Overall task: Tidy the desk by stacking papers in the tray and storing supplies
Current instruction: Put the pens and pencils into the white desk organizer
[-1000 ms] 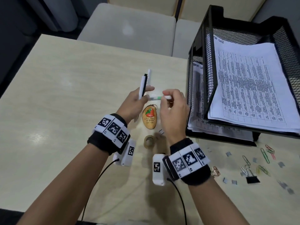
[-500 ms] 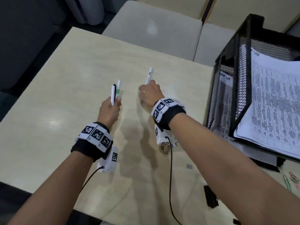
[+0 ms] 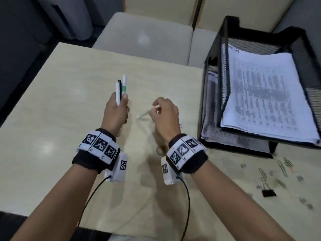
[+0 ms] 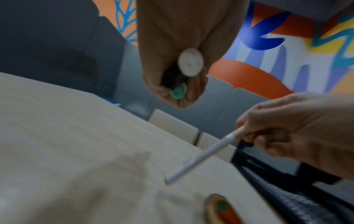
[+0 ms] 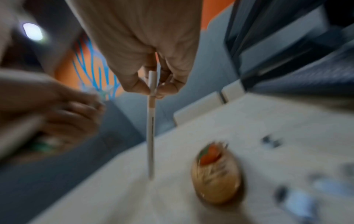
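My left hand (image 3: pixel 118 108) grips a bundle of pens (image 3: pixel 121 89) upright above the desk: a white one, a black one and a green-banded one; their butt ends (image 4: pixel 184 71) show in the left wrist view. My right hand (image 3: pixel 163 113) pinches a white pen (image 3: pixel 144 113) (image 5: pixel 151 124) (image 4: pixel 203 156) by one end, its far end slanting down to the desk. The black mesh paper tray (image 3: pixel 224 54) stands at the right with printed sheets (image 3: pixel 264 94) in its upper and lower tiers.
An oval wooden keychain (image 5: pixel 214 174) with an orange picture lies on the desk under my right hand. Paper clips (image 3: pixel 282 166), a black binder clip (image 3: pixel 268 192) and small staples are scattered at the right front. A tape roll (image 3: pixel 159 150) peeks out by my right wrist.
My right hand gave the green-banded pen to my left, reached forward to take a white pen, and has drawn it back toward me. The left hand now holds the bundle upright.
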`<state>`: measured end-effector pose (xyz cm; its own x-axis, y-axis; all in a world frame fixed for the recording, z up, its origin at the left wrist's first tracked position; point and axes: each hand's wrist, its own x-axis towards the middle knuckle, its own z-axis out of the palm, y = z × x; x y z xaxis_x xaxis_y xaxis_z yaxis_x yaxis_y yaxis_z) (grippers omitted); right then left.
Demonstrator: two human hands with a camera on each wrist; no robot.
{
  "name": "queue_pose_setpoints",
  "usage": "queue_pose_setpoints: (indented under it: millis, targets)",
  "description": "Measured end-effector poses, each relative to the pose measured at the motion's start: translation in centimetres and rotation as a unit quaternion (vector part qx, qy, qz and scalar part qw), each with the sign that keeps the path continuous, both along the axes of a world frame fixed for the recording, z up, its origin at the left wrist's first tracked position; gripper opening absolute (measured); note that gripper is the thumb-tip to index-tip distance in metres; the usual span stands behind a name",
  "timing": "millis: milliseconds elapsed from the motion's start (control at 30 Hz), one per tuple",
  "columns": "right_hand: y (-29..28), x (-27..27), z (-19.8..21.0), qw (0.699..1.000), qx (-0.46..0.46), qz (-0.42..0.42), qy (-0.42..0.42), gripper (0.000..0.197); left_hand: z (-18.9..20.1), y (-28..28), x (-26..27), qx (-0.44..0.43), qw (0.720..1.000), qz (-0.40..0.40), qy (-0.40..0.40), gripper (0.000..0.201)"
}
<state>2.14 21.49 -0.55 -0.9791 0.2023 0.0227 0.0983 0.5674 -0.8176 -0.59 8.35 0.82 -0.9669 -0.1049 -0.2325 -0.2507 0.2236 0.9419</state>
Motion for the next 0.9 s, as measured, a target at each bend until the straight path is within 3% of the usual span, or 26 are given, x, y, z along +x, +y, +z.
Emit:
queue_pose_setpoints:
  millis: [133,267,500,767,833,900]
  targets:
    - [5.3,7.6,4.0,0.991,-0.096,-0.086,0.034,0.002,2.2,5.7,3.5,0.051,0.994,-0.072,0.062,0.03]
    - [13.3,14.4,7.3,0.964,-0.164,-0.193,0.075,0.009,3.0,13.3,8.9,0.035,0.968,-0.221,0.116,0.035]
    - [27.4,25.2,9.4,0.929,-0.027,-0.342,0.138,0.009,3.9,28.2,16.8,0.073,0.909,-0.387,0.138,0.019]
    - [42.7,37.9,10.2,0.823,0.104,-0.532,0.168,0.015,4.5,43.1,25.7,0.126,0.863,-0.477,0.105,0.007]
    - [45.2,39.8,9.4,0.816,0.137,-0.544,0.137,0.012,4.5,45.8,27.6,0.141,0.865,-0.472,0.091,0.011]
    - [46.9,40.8,8.1,0.829,0.168,-0.525,0.096,0.008,4.0,48.0,28.9,0.088,0.863,-0.48,0.132,0.018]
